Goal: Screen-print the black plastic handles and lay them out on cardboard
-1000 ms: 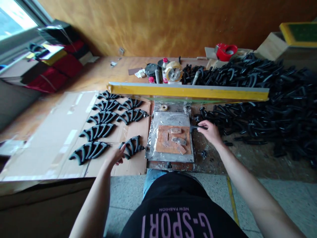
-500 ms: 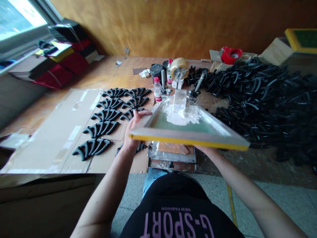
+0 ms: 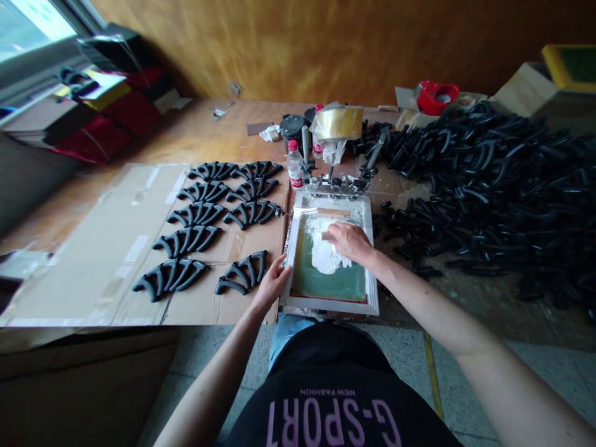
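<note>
Closest in there's a silver-framed printing screen (image 3: 330, 305), lying pretty much flat on the bench (image 3: 186, 131), dead center, I guess so both hands can get at it. Left hand (image 3: 274, 280) is at its left rim, fingers touching the frame, probably to steady it. Can't tell if the thumb's pinching or just resting, so no call on that grip.

Just left, a cardboard sheet (image 3: 107, 248) carries curved black handles (image 3: 170, 276) nested in fans, likely to save room and make counting easy.

Right hand (image 3: 350, 241) is over the green mesh (image 3: 311, 282), fingers pinched together on a small pale scraper (image 3: 325, 236), mostly hidden, right in the white ink (image 3: 321, 264).

Loose handle pile (image 3: 493, 205) sprawls off to the right, handy for reaching, I'd say. Past the screen's far edge a metal hinge clamp (image 3: 358, 184) seems to anchor it, with a pink-capped bottle (image 3: 295, 167) just left and a yellowish tape roll (image 3: 338, 121) behind, maybe as a weight.
</note>
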`<state>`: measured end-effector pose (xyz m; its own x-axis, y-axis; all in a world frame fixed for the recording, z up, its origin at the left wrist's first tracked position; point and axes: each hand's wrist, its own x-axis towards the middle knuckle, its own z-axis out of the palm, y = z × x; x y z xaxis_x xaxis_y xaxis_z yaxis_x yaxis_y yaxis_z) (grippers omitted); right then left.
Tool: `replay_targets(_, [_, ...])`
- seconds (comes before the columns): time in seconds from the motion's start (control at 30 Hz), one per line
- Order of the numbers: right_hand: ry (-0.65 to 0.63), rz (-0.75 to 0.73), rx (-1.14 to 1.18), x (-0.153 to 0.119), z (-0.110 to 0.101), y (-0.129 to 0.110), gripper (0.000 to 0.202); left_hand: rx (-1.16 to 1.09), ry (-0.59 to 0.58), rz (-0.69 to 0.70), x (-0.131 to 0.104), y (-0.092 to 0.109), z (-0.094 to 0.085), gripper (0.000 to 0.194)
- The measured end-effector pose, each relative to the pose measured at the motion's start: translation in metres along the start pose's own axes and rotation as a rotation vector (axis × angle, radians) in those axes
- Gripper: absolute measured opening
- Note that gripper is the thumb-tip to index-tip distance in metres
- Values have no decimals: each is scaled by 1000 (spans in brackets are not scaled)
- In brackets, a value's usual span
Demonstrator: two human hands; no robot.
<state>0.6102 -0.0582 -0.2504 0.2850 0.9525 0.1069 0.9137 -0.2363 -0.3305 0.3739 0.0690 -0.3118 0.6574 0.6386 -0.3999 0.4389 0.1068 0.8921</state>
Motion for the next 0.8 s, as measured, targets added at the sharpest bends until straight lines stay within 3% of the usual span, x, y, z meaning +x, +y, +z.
replay_targets(0.17, [-148, -367, -80, -46, -9, 1, 21, 30, 8, 0, -1, -1, -1, 66])
replay_targets(0.23, [-146, -356, -65, -46, -12, 1, 17, 22, -5, -14, -1, 1, -1, 66])
replay_targets(0.37, [26, -243, -100, -47, 4, -3, 21, -19, -17, -32, -4, 8, -1, 66])
replay_targets(0.5, [33, -326, -59, -63, 16, -8, 23, -27, 0, -36, -6, 10, -1, 65])
replay_targets(0.63, [110, -158, 52, -35, -6, -7, 17, -22, -6, -40, -12, 23, -3, 71])
replay_targets(0.73, [219, 25, 55, 8, -34, 9, 42, 30, 33, 21, -23, 51, -10, 73])
replay_targets(0.8, [290, 135, 52, 26, -54, 33, 53, 22, 52, 73, -31, 78, -15, 68])
